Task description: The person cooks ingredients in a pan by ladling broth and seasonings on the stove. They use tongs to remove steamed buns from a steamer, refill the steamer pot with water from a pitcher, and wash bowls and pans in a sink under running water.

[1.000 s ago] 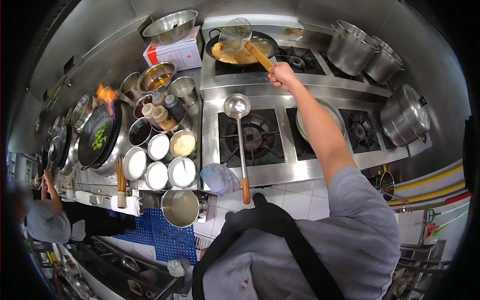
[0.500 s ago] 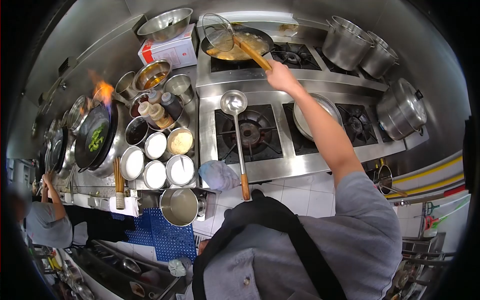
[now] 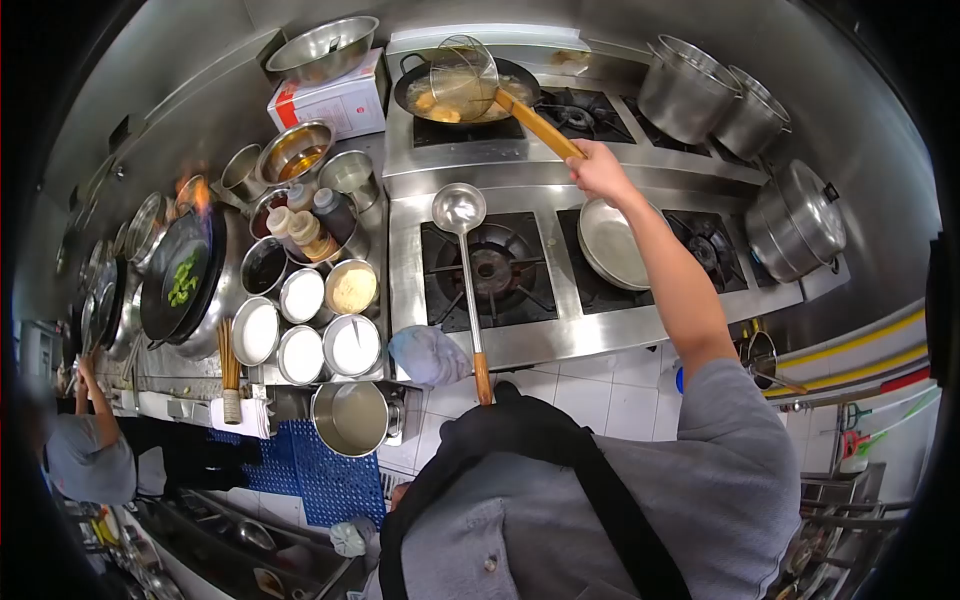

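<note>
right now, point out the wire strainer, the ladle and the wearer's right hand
Wire strainer (image 3: 466,80): head view, on its mesh basket.
Ladle (image 3: 460,209): head view, on its metal bowl.
Right hand (image 3: 602,172): head view, on the back of the hand.

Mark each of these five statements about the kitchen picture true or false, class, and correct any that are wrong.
1. The right hand grips the wooden handle of a strainer. True.
2. The ladle rests inside the wok. False: the ladle lies across a front burner.
3. A metal bowl sits on a cardboard box. True.
4. The pan near the flame is empty. False: green pieces lie in the pan.
5. Golden food is in the wok on the stove. True.
</note>
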{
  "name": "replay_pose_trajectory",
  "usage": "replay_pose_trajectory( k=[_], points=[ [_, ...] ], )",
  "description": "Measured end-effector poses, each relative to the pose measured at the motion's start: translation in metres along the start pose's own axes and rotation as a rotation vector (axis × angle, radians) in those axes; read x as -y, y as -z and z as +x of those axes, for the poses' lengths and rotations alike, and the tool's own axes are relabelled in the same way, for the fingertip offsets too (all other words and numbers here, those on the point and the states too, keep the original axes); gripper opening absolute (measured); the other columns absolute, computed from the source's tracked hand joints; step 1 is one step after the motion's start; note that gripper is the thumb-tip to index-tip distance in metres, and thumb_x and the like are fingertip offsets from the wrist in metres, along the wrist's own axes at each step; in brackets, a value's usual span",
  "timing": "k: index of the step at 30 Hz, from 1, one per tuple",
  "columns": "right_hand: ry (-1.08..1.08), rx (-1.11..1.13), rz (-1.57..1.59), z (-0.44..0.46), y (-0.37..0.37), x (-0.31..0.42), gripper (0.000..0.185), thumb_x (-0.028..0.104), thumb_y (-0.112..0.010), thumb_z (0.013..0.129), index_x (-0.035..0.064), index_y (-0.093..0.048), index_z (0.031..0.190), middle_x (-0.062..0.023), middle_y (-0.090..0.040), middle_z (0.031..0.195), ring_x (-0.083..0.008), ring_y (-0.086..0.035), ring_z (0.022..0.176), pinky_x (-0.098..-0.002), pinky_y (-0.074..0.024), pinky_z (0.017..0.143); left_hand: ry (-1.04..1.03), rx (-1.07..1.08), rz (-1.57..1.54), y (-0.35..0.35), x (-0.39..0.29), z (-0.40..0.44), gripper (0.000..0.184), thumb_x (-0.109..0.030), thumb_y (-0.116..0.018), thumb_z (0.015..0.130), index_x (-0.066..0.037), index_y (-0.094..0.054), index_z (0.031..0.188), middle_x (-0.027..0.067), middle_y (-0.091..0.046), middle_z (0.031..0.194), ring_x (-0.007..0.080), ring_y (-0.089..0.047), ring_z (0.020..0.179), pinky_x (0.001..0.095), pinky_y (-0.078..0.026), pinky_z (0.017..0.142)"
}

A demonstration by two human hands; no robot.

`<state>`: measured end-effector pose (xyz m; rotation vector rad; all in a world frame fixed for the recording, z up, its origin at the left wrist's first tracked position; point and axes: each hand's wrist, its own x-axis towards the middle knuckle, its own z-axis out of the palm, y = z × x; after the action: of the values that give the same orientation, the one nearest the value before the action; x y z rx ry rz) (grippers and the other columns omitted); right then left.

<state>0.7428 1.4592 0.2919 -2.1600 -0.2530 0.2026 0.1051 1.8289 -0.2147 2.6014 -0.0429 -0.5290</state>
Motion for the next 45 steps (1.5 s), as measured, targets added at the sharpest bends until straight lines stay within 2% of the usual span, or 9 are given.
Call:
replay_pose_trajectory(
  k=[14,17,19,21,29,33,35,38,45],
  points=[
    [0.005,0.026,0.124,-0.024,0.013,0.022,0.04,0.013,-0.055,0.093,0.0103,-0.053,0.133,0.0023,-0.048,0.07,-0.0045,-0.041,0.053,-0.0231,-0.0327,0.044,-0.018,0.051,0.111,0.007,0.005,0.01,0.032,-0.029,-0.048,0.099,-0.007,-0.061,0.119,0.0113,-0.063,0.118,0.0311,-0.059,0.107,0.0437,-0.044,0.094],
    [0.12,-0.037,-0.037,-0.013,0.011,0.012,0.042,0.012,-0.054,0.092,0.0075,-0.052,0.133,-0.0076,-0.061,0.076,-0.0179,-0.057,0.056,-0.0331,-0.0441,0.05,-0.067,0.057,0.148,0.008,0.005,0.015,0.033,-0.03,-0.048,0.099,-0.008,-0.061,0.12,0.0113,-0.063,0.119,0.0312,-0.058,0.108,0.0438,-0.044,0.094],
    [0.476,-0.333,-0.463,-0.01,0.003,0.007,0.042,0.01,-0.053,0.09,0.0032,-0.05,0.131,-0.0231,-0.067,0.091,-0.0412,-0.066,0.076,-0.0487,-0.0503,0.068,-0.152,0.049,0.182,0.011,0.003,0.02,0.033,-0.03,-0.047,0.1,-0.008,-0.061,0.12,0.0113,-0.062,0.12,0.0313,-0.058,0.109,0.0439,-0.044,0.095],
    [0.313,-0.274,-0.474,-0.011,0.002,0.013,0.039,0.009,-0.049,0.089,-0.0007,-0.05,0.127,-0.0335,-0.062,0.101,-0.0529,-0.058,0.095,-0.0575,-0.0455,0.083,-0.44,0.002,0.18,0.021,0.005,0.034,0.033,-0.03,-0.047,0.1,-0.008,-0.061,0.12,0.0113,-0.062,0.12,0.0313,-0.058,0.109,0.0439,-0.044,0.095],
    [0.038,-0.34,-0.407,0.037,-0.029,-0.002,0.031,0.008,-0.05,0.082,-0.0038,-0.056,0.109,-0.0358,-0.061,0.103,-0.049,-0.059,0.102,-0.0544,-0.0465,0.089,-0.622,-0.061,0.132,0.035,-0.023,0.094,0.031,-0.03,-0.048,0.098,-0.008,-0.061,0.117,0.0117,-0.062,0.118,0.0315,-0.058,0.107,0.044,-0.044,0.093],
    [-0.207,-0.177,0.182,0.064,-0.039,0.011,0.013,0.002,-0.047,0.082,-0.0059,-0.055,0.088,-0.0195,-0.058,0.07,-0.0294,-0.061,0.058,-0.0397,-0.0421,0.043,-0.691,-0.077,0.121,0.036,-0.017,0.058,0.03,-0.029,-0.048,0.098,-0.008,-0.061,0.115,0.0119,-0.062,0.117,0.0316,-0.058,0.106,0.044,-0.045,0.092],
    [-0.199,-0.159,0.293,0.063,-0.036,0.019,0.007,0.0,-0.046,0.085,-0.0052,-0.051,0.086,-0.0098,-0.048,0.066,-0.0134,-0.045,0.051,-0.0275,-0.0265,0.037,-0.183,0.025,0.18,0.032,-0.017,0.044,0.029,-0.03,-0.049,0.096,-0.008,-0.062,0.112,0.0124,-0.062,0.113,0.032,-0.058,0.103,0.0443,-0.045,0.09],
    [-0.299,-0.065,0.771,0.071,-0.028,0.017,0.005,-0.002,-0.046,0.09,-0.0051,-0.048,0.093,-0.0105,-0.049,0.072,-0.0108,-0.04,0.049,-0.0246,-0.0237,0.038,-0.106,-0.005,0.137,0.027,-0.016,0.04,0.028,-0.03,-0.051,0.094,-0.008,-0.062,0.107,0.0131,-0.063,0.108,0.0327,-0.059,0.098,0.0448,-0.046,0.086],
    [-0.223,-0.066,0.581,0.067,-0.029,0.015,0.006,0.0,-0.046,0.09,-0.0031,-0.05,0.093,-0.0085,-0.048,0.071,-0.0109,-0.04,0.048,-0.0262,-0.0236,0.037,-0.106,-0.035,0.032,0.022,-0.017,0.033,0.025,-0.031,-0.054,0.088,-0.009,-0.064,0.095,0.0149,-0.064,0.096,0.0343,-0.061,0.087,0.0458,-0.047,0.077]
  ],
)
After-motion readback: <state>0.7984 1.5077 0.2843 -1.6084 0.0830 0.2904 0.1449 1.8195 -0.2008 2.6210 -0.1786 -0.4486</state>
